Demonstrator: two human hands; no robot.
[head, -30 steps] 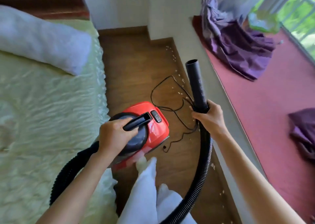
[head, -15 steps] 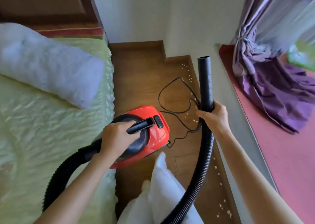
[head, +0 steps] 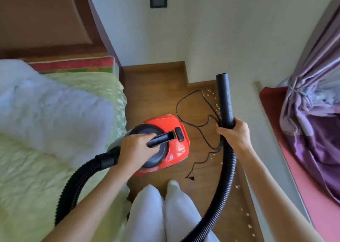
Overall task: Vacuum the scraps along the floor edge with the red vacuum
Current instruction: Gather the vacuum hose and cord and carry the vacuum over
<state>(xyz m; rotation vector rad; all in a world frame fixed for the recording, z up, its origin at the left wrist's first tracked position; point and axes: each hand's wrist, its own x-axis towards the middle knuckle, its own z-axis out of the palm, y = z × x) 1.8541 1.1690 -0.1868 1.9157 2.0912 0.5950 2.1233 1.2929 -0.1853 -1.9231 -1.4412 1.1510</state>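
The red vacuum (head: 173, 140) is held over the wooden floor (head: 156, 94) beside the bed. My left hand (head: 136, 149) grips its black carry handle. My right hand (head: 233, 135) holds the black nozzle tube (head: 225, 100) at its lower end, with the tube's open mouth pointing up and away. The ribbed black hose (head: 228, 177) curves from the tube down past my legs and round to the vacuum's left side. Small pale scraps (head: 211, 93) lie scattered along the floor edge by the white ledge, more scraps (head: 246, 215) nearer me.
The vacuum's thin black cord (head: 195, 112) loops loose on the floor between vacuum and nozzle. A bed with green cover (head: 27, 186) and white pillow (head: 46, 112) fills the left. A pink-carpeted raised platform (head: 303, 177) with purple curtains (head: 316, 112) lies right. My white-trousered legs (head: 165, 214) stand below.
The view has tilted up, showing more wall. Both hands keep the same grips; the vacuum and nozzle stay in much the same pose relative to me.
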